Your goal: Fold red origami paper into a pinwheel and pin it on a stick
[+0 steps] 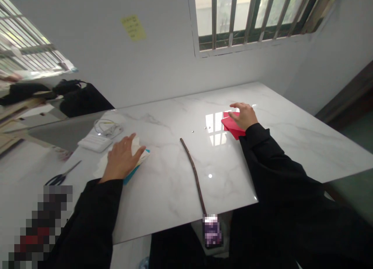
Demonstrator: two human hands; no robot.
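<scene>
My left hand (121, 157) is over a pile of creamy white paper (100, 166), its fingers apart and the thumb out to the right. A blue sheet (131, 175) sticks out from under the pile; whether the hand presses on it I cannot tell. On the far right part of the table, my right hand (246, 116) is at some red paper pieces (232, 125), fingers spread and curved, gripping nothing visible. Between the hands lies a thin brown stick (194, 170), its lower end reaching the table's near edge.
The glossy white marbled table (171, 187) meets the wall behind. Scissors (60, 178) and a white box-like object (95, 142) with a coiled cable (107, 128) lie at left. Several tiny shiny bits (192, 131) dot the middle. A yellow note (134, 28) is on the wall.
</scene>
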